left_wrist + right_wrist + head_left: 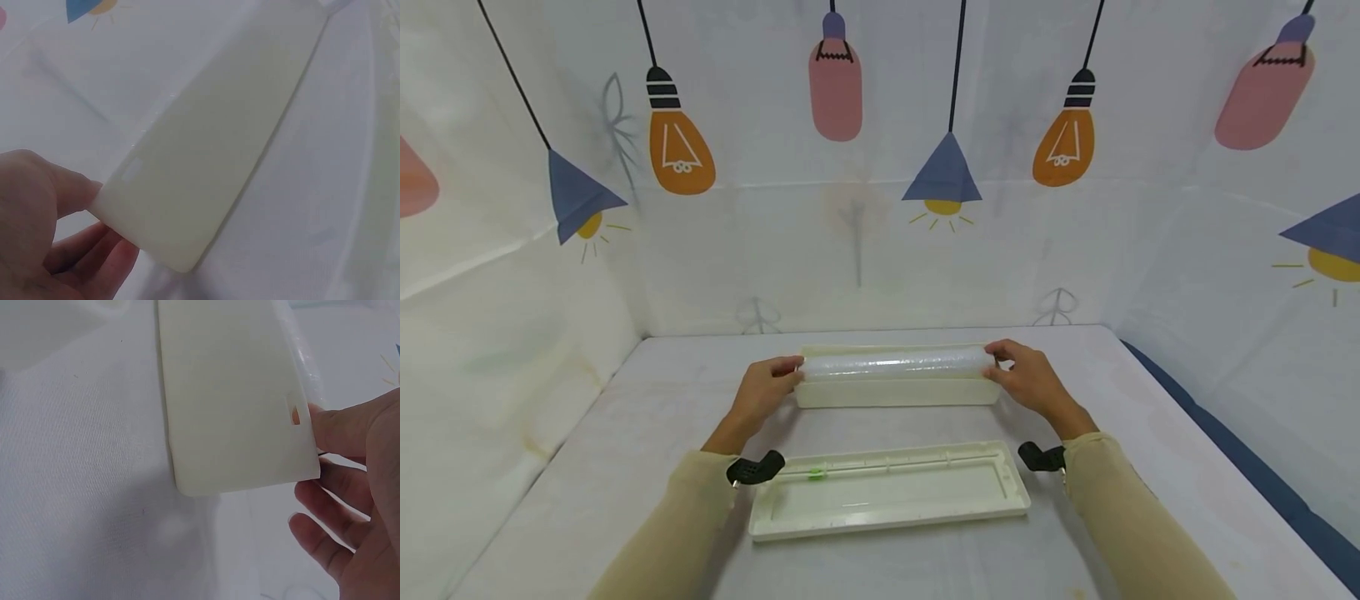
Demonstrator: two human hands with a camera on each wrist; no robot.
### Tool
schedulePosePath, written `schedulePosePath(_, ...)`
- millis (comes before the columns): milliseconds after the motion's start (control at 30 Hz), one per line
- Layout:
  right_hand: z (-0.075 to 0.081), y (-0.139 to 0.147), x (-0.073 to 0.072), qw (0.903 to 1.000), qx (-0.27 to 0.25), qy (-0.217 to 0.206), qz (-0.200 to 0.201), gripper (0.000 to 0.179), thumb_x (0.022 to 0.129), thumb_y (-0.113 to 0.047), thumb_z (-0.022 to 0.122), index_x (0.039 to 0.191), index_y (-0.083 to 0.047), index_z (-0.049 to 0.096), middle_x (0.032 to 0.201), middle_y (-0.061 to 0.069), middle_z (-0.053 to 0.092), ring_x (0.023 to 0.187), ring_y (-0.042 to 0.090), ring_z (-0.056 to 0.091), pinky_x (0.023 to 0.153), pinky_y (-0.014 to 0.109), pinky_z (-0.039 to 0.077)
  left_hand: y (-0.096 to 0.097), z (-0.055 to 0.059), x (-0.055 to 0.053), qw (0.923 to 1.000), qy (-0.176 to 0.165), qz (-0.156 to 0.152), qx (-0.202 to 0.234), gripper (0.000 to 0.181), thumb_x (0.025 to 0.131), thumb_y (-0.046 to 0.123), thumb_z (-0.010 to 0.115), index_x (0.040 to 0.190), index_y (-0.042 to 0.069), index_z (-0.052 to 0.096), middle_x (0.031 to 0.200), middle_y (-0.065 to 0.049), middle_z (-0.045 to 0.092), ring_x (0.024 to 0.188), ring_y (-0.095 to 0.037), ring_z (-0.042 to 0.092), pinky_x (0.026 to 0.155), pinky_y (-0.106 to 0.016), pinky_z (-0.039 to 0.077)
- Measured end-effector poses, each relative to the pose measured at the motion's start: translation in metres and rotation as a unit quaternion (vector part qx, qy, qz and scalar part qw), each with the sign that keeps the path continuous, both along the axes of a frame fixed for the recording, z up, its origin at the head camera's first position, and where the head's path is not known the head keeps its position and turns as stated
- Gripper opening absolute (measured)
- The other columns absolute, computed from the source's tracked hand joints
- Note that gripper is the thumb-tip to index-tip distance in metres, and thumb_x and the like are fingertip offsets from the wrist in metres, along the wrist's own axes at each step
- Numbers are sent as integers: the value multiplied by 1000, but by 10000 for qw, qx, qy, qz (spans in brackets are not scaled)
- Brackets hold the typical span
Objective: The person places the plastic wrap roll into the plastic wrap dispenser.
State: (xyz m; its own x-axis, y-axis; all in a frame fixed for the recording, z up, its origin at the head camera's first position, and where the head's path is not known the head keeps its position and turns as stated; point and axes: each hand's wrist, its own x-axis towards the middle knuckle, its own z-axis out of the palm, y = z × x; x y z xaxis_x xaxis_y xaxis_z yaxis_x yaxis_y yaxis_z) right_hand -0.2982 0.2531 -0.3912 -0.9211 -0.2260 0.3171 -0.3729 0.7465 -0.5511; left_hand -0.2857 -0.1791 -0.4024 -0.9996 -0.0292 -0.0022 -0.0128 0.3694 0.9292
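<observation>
A clear, shiny roll of cling film (895, 363) lies lengthwise at the opening of a long cream dispenser box (898, 395). My left hand (763, 390) pinches the roll's left end, and my right hand (1032, 382) does the same at the right end. From the left wrist, the box wall (200, 137) hides most of the roll, with the left thumb (78, 190) at its top corner. In the right wrist view, a sliver of film (303, 356) shows past the box, and the right thumb (340, 428) lies by a small slot. How deep the roll sits is hard to see.
Nearer to me, a cream lid (880, 500) lies with its hollow side up on the white table (625, 467). A rail with a green slider (816, 474) runs along its far side. White printed cloth walls (880, 258) stand at the back and sides.
</observation>
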Motion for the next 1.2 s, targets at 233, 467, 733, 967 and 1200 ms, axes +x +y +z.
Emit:
schedulePosePath(233, 4, 0, 1, 9999, 25, -104, 35, 37, 93, -15, 72, 125, 2, 62, 117, 21, 68, 108, 37, 63, 87, 53, 53, 0, -2, -1, 9999, -92, 26, 119, 41, 99, 15, 63, 137, 1, 60, 133, -19, 60, 115, -28, 59, 93, -36, 54)
schedulePosePath(467, 11, 1, 1, 9995, 223, -237, 42, 36, 92, -14, 72, 123, 3, 63, 116, 21, 68, 104, 37, 64, 86, 54, 52, 1, -3, 0, 9998, -73, 26, 184, 40, 99, 13, 62, 137, 1, 60, 132, -19, 60, 116, -28, 59, 92, -36, 55)
schedulePosePath(733, 9, 0, -1, 9994, 318, -155, -57, 24, 95, -11, 67, 116, 0, 70, 113, 19, 70, 106, 38, 64, 85, 54, 54, 0, -2, 0, 9998, -127, 46, 177, 40, 99, 15, 62, 138, 3, 60, 133, -18, 60, 117, -28, 58, 94, -36, 54)
schedulePosePath(967, 4, 2, 4, 9990, -192, -298, -286, 27, 96, -14, 67, 119, -1, 70, 119, 19, 69, 111, 40, 64, 86, 53, 54, -2, -3, 2, 9998, -100, -32, 191, 40, 101, 16, 60, 139, 2, 58, 134, -18, 59, 118, -29, 58, 96, -38, 53)
schedulePosePath(1200, 0, 8, 14, 9947, -734, -444, -570, 31, 99, -20, 64, 124, -2, 68, 128, 17, 65, 120, 40, 59, 92, 55, 52, -8, -3, 13, 9999, 144, 16, 9, 42, 100, 18, 61, 138, 0, 57, 133, -18, 60, 115, -28, 60, 93, -35, 55)
